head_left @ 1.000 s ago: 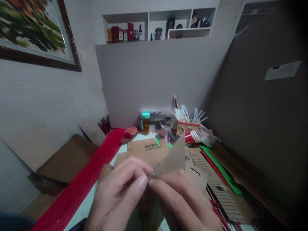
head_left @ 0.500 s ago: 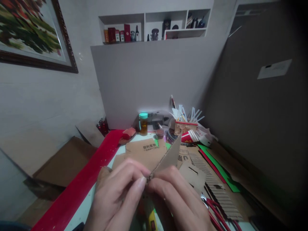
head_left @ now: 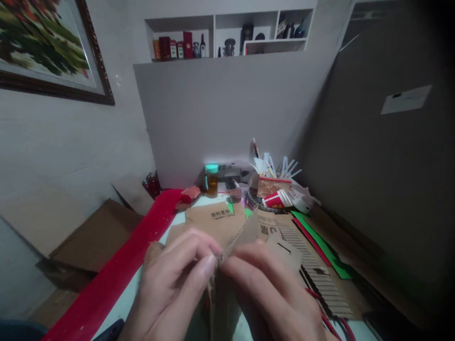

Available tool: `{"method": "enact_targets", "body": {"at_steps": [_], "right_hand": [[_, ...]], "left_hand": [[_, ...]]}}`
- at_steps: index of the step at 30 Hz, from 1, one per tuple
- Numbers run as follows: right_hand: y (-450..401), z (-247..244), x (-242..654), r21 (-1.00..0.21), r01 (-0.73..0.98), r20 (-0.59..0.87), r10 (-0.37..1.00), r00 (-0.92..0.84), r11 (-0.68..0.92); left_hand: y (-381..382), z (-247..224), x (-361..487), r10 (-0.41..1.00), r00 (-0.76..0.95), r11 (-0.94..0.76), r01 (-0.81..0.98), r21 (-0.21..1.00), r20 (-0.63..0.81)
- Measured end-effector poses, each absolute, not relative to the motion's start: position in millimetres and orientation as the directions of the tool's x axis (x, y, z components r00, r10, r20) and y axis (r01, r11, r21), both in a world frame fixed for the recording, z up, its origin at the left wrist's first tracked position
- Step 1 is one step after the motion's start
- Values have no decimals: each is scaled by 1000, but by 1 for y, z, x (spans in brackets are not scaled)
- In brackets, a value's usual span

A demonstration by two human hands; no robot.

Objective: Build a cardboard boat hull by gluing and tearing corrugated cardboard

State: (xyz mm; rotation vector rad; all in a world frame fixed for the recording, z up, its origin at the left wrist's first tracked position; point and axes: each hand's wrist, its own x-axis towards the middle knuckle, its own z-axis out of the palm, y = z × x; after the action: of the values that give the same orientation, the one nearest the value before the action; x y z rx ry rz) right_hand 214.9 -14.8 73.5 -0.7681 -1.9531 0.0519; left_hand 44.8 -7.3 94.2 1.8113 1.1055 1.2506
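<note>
Both hands meet low in the middle of the view, over the table. My left hand (head_left: 177,282) pinches the edge of a cardboard piece (head_left: 245,233) between thumb and fingers. Against the same edge, from the right, my right hand (head_left: 268,284) presses with its fingers closed on the board. The piece stands upright, its thin edge towards me and its upper corner pointing away to the right. Part of it hangs below the fingertips. My fingers hide the spot where they meet.
A red strip (head_left: 131,251) runs along the left. Flat cardboard (head_left: 209,222) lies beyond the hands, corrugated cardboard (head_left: 320,279) and red-handled scissors (head_left: 329,322) to the right. Behind stand a capped bottle (head_left: 212,182), a box of white strips (head_left: 272,187) and paper cups (head_left: 277,199).
The cardboard piece has turned slightly, its upper corner now lower and further left, and more of it shows below the hands. The yellow object beneath them is no longer visible.
</note>
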Motion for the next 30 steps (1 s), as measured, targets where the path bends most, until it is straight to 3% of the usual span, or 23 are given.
{"method": "enact_targets", "body": {"at_steps": [4, 9, 12, 17, 24, 30], "right_hand": [[-12, 80, 223, -130, 575, 772, 446, -453, 808], [-13, 81, 221, -59, 625, 747, 449, -489, 779], [-8, 75, 219, 19, 628, 795, 369, -482, 778], [1, 68, 218, 38, 551, 880, 234, -414, 833], [-4, 78, 218, -36, 536, 891, 270, -364, 843], [-2, 77, 218, 14, 532, 903, 217, -370, 847]], "left_hand": [[-6, 93, 45, 874, 228, -483, 314, 817, 429], [-8, 94, 45, 859, 277, -510, 378, 773, 431], [-9, 95, 46, 864, 268, -502, 394, 770, 427], [-9, 97, 46, 855, 254, -518, 413, 749, 451], [-8, 98, 45, 852, 237, -523, 338, 782, 467], [-8, 99, 43, 859, 223, -512, 352, 783, 461]]}}
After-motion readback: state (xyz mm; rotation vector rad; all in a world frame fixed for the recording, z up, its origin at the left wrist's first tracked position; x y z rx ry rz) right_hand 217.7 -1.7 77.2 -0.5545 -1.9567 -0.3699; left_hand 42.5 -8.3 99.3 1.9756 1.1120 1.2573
